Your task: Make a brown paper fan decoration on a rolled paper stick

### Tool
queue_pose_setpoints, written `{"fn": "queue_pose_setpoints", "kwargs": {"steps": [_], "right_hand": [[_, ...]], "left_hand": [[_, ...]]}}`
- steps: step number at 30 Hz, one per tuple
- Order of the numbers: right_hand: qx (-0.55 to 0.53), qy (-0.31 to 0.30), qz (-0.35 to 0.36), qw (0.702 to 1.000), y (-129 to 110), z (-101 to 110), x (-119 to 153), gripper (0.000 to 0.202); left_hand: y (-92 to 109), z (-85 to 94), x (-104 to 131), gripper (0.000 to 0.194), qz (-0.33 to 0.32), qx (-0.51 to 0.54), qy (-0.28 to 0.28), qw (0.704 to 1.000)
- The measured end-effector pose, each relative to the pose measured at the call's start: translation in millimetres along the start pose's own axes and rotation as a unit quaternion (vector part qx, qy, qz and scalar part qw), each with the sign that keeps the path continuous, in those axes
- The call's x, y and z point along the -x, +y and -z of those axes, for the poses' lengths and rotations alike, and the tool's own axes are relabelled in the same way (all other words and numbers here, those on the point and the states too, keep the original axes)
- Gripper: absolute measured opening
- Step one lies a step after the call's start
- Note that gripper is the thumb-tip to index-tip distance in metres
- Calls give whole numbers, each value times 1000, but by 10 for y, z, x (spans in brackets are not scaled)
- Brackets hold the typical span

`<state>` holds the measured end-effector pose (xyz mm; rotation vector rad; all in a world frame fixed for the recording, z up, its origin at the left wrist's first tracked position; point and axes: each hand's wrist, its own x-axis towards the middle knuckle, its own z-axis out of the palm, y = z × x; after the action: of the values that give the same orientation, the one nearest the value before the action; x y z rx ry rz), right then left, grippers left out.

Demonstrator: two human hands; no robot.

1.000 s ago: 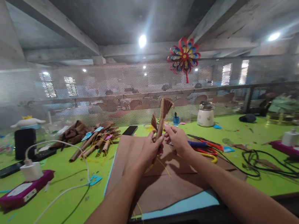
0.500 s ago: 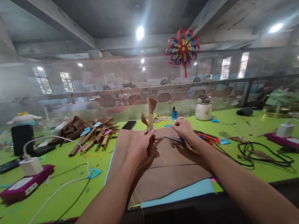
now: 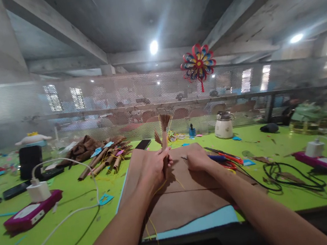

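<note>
My left hand [image 3: 157,166] is closed around a pleated brown paper bundle [image 3: 165,132], held upright over a brown paper sheet [image 3: 176,208]. The bundle's folded ends fan out above my fingers, and thin yellow string hangs below my hand. My right hand [image 3: 198,158] is curled, low over the sheet's right half, around a blue-handled tool [image 3: 218,158]. A thin pointed tip shows left of my fingers; the tool's middle is hidden under my hand. Orange-handled scissors [image 3: 229,158] lie just beyond it.
Brown paper rolls [image 3: 107,157] are heaped at the left. A purple power strip [image 3: 32,213] with a white cable stands nearer. To the right lie a coiled black cord [image 3: 294,174] and another purple strip [image 3: 323,161]. A white flask [image 3: 223,125] stands behind, before a mesh partition.
My right hand has come down and curled around the blue-handled tool, uncovering the scissors. My left hand keeps its grip on the paper bundle. The camera view has tilted slightly up.
</note>
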<state>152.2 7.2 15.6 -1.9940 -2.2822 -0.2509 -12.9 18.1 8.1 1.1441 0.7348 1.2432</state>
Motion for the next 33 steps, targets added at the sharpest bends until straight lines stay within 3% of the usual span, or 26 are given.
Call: {"fn": "queue_pose_setpoints", "kwargs": {"steps": [7,14,18,20,23,28,33], "right_hand": [[-31,-15,30,999,-87,-46,-33,20],[-92,53,34,994,-86,-120,-38,18],[-117,94,13,989,128,-38,-134,33],[-137,143,-40,979,297,10,-194,35],[-143,161,-89,972,544,36,-253,33],[-147,154,-114,970,746,4,-283,33],[-159,99,-88,978,791,98,-318,25]], "left_hand": [[24,10,9,21,-2,12,7,1000],[54,-26,38,11,2,18,9,1000],[56,-19,11,13,15,11,37,999],[44,10,-25,17,17,7,62,998],[27,75,-82,19,18,7,95,995],[35,162,-120,15,14,7,127,992],[31,206,-133,16,10,-3,126,992]]}}
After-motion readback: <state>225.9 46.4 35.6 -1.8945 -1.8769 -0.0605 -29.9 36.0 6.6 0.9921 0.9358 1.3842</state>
